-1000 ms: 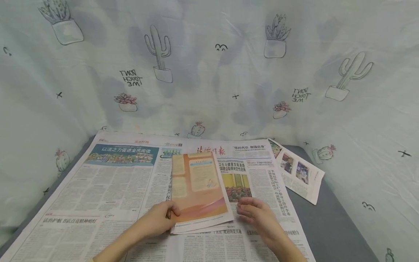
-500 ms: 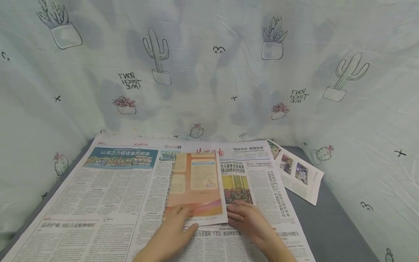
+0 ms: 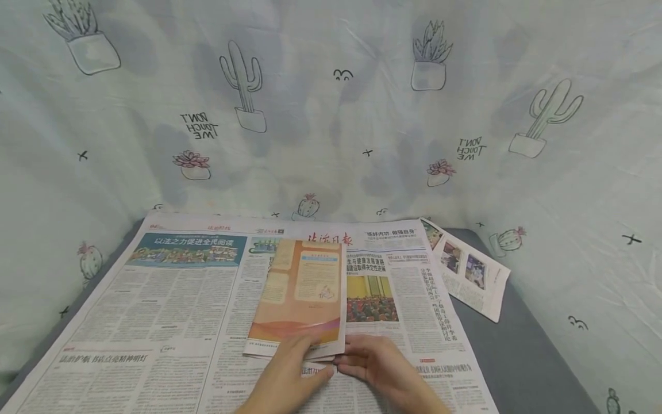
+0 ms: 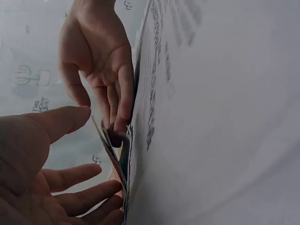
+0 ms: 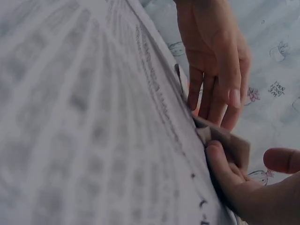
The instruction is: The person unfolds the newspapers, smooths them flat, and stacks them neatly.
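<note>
The folded paper (image 3: 302,284), on the newspaper (image 3: 176,310) at the lower centre, had turned slightly, its bottom-left corner swinging left. The left hand's (image 3: 289,371) fingers lay loosely over the near edge; the right hand (image 3: 380,365) touched its bottom-right corner, thumb apart, so both hands now worked that edge.

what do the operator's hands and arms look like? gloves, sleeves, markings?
Left hand and right hand are both bare: no glove, ring or marking visible. No sleeve, watch or cable shows on either arm in these views; anything higher up is out of frame.
</note>
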`<state>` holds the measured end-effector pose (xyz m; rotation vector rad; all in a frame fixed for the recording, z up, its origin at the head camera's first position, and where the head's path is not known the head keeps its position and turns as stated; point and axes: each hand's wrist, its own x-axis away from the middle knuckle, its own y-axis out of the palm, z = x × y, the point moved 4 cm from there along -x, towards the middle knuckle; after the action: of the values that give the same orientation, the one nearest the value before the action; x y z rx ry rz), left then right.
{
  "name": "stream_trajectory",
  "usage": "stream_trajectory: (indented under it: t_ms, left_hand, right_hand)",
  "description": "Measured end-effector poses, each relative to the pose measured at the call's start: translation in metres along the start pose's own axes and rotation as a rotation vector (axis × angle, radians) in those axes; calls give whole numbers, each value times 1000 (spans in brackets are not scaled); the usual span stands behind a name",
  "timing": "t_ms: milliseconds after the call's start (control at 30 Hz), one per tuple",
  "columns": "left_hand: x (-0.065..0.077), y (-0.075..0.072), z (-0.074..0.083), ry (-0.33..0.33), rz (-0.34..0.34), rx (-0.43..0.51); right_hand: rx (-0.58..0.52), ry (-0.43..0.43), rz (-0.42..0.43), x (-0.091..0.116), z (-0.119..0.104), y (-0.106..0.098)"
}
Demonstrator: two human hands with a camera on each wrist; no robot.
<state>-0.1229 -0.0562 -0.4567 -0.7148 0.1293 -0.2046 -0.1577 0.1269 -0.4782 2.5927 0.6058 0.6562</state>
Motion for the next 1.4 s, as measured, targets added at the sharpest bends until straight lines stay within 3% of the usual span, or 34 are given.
stream_trajectory:
  t_ms: [300, 600, 767, 900, 1233, 1400]
  left_hand:
    - [-4, 2, 0, 16, 20, 10]
    - [-24, 5, 7, 62, 63, 44]
    - [-30, 3, 0, 29, 121, 64]
    - [-30, 2, -9, -13, 119, 146]
    - [-31, -6, -19, -104, 93, 266]
    - [-31, -8, -22, -108, 98, 286]
  right_hand:
    - [43, -31, 5, -2, 1, -2]
    - [86, -69, 20, -2, 0, -2]
    - [146, -88, 50, -1, -5, -2]
    - [194, -107, 98, 4, -13, -5]
    - [18, 21, 30, -5, -21, 0]
    - [106, -1, 67, -15, -20, 1]
